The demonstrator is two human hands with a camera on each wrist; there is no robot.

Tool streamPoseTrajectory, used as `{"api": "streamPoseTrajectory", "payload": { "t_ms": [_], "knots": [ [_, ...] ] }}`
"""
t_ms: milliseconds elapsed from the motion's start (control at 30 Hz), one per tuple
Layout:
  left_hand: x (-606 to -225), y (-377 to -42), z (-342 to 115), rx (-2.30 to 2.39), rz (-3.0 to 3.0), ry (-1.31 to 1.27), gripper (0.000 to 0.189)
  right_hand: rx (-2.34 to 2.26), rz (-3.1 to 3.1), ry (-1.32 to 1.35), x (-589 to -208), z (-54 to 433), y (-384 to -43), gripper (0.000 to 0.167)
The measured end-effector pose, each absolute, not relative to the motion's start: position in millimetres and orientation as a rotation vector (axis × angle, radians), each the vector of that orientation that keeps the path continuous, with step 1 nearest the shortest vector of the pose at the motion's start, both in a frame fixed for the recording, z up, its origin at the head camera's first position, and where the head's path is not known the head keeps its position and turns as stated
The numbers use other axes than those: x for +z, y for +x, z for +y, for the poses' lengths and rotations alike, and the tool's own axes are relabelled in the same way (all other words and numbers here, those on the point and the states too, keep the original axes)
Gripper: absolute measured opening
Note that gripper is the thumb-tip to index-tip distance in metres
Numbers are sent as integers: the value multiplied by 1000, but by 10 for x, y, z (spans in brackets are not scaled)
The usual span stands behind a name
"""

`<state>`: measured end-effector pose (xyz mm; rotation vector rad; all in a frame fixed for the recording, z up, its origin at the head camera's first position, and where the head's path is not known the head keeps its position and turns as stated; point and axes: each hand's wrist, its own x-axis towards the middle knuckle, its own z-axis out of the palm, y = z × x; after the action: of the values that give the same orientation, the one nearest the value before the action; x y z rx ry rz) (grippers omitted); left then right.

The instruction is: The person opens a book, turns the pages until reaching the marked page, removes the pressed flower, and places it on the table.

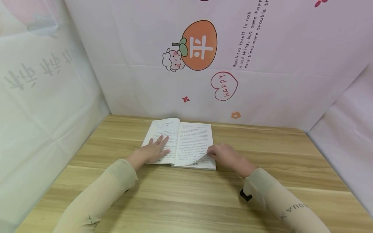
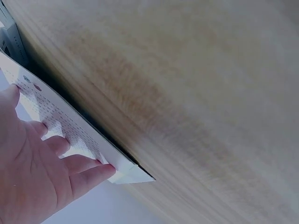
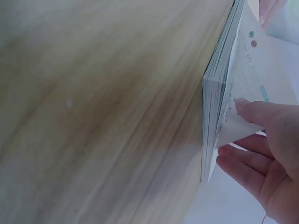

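An open book (image 1: 192, 136) with printed pages lies on the wooden table, close to the back wall. My left hand (image 1: 154, 151) rests with spread fingers on the left page; in the left wrist view its fingers (image 2: 88, 175) lie along that page. At the lower right corner, my right hand (image 1: 225, 155) pinches a page (image 3: 254, 70) between thumb and fingers. That corner is lifted and curls up, showing another printed page under it. In the right wrist view the thick stack of the book's remaining pages (image 3: 215, 102) sits below the lifted page.
The wooden table (image 1: 180, 200) runs up to a printed cloth wall (image 1: 140, 81) at the back. White cloth sides stand at the left (image 1: 58, 97) and right (image 1: 349, 123). A black item (image 1: 245, 195) shows under the right sleeve.
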<state>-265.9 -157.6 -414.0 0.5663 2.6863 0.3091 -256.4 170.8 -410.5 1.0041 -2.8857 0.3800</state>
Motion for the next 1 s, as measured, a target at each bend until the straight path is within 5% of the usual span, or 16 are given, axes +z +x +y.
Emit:
{"api": "streamPoseTrajectory", "payload": {
  "t_ms": [367, 633, 1000],
  "knots": [
    [-4137, -2666, -1575, 304, 2693, 574, 74, 677, -2984, 800, -3996, 1687, -2554, 19],
    [-4134, -2663, -1575, 300, 2682, 578, 74, 1340, -2972, 423, -4033, 1615, -2563, 80],
    [-4140, -2664, -1588, 301, 2690, 590, 74, 2445, -2305, 106, -4016, 1394, -2463, 100]
  ]
}}
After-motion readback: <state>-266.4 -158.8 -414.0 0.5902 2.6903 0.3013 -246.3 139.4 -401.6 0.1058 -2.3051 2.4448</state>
